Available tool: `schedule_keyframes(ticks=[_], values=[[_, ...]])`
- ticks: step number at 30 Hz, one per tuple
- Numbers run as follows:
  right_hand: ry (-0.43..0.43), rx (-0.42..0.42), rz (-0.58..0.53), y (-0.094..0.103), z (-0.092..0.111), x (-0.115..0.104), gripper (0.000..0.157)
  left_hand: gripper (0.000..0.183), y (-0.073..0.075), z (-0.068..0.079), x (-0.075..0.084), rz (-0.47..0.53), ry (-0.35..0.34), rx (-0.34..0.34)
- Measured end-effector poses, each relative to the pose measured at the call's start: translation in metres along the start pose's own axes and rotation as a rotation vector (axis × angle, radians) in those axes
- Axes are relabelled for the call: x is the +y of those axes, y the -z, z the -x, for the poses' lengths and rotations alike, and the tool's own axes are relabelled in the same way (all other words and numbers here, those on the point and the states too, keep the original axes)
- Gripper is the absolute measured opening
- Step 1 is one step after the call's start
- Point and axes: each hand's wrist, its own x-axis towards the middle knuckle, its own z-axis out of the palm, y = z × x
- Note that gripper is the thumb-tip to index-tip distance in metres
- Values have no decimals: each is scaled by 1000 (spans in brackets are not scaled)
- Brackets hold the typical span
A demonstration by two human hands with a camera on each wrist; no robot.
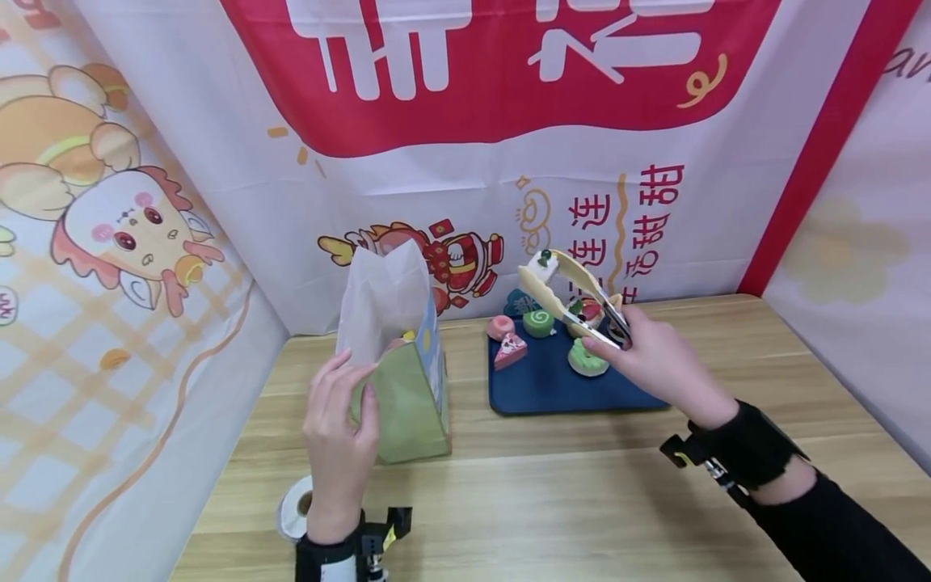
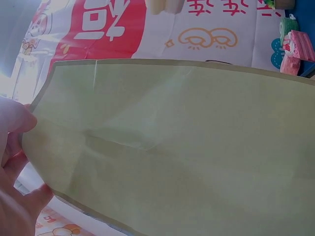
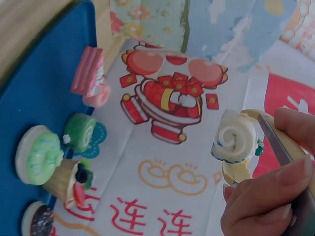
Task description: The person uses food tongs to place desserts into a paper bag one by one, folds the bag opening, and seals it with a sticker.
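Note:
In the head view my left hand (image 1: 340, 420) holds the near rim of an upright green paper bag (image 1: 410, 408), its top spread apart. The left wrist view shows the thumb and fingers pinching the edge of the bag's green side (image 2: 172, 128). My right hand (image 1: 665, 364) grips metal tongs (image 1: 582, 276) with cream-coloured tips. Between those tips sits a white swirl cake roll (image 3: 231, 140) with a green bit on its side, up in the air above the back of the blue tray (image 1: 538, 394). A little of something yellow and pink shows inside the bag.
On the tray are a pink cake slice (image 1: 511, 350), a pink ring-shaped sweet (image 1: 500, 326), a green swirl roll (image 1: 538, 323), a green doughnut (image 1: 587, 358) and a fruit-topped cupcake (image 3: 66, 183). A white tape roll (image 1: 291, 509) lies beside my left wrist. Printed cloth hangs behind the table.

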Motion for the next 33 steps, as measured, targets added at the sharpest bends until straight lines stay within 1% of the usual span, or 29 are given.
schedule_keyframes(ticks=[6,11,17,26,31,33], values=[[7,-17,19,2,-4,-16,76,19,-1,0,0,-1,6,-5],[31,-6,-1,5,-6,-27,74,20,-2,0,0,0,5,-6],[71,-8,-42,9,-6,-41,66,20,-2,0,1,4,3,-6],[113,-7,-48,12,-12,-56,70,20,-1,0,1,-1,16,-13],[128,-31,-51,13,-13,-65,68,20,-1,0,1,-3,15,-10],[143,-35,-52,14,-13,-69,65,20,-1,0,1,0,12,-6]])
